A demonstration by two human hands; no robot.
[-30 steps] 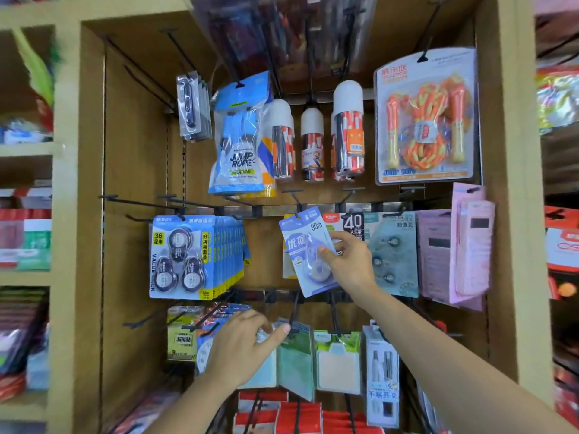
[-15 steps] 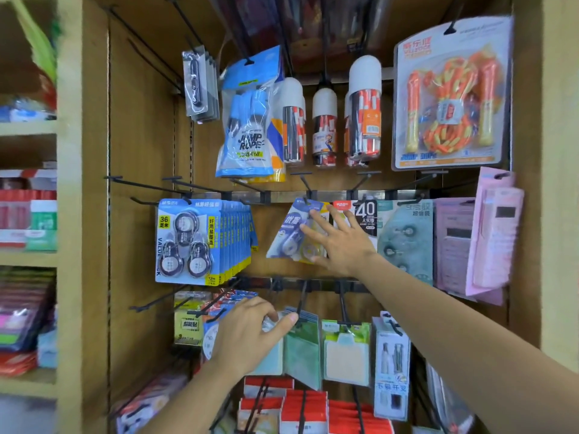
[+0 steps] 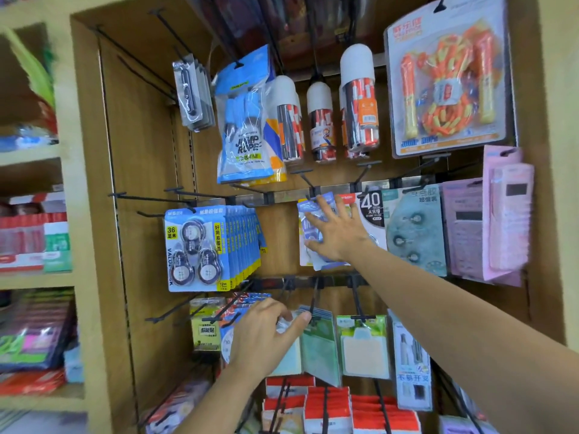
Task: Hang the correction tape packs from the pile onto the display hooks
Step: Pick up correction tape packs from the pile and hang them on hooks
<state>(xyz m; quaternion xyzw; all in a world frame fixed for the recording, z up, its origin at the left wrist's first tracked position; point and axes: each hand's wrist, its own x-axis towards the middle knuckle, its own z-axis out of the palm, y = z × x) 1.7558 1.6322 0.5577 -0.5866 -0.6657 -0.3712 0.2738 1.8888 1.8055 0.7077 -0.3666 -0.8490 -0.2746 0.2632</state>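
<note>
Since a second ago, gone from pinching the correction tape pack (image 3: 309, 227) to leaving it hung on the hook (image 3: 308, 183) at frame centre, right hand (image 3: 340, 233) now flat, fingers spread, pressing not gripping, with left hand (image 3: 263, 333) at lower centre curled round a clear-fronted pack (image 3: 283, 322), likely next.

my right hand (image 3: 340, 236) covers most of the correction tape pack (image 3: 308, 206), hang-hole unseen | my left hand (image 3: 263, 336) shows only its back, grip unclear | side shelf goods (image 3: 34, 239) blurred, print unreadable | red packs (image 3: 332, 408) cut by bottom edge
</note>
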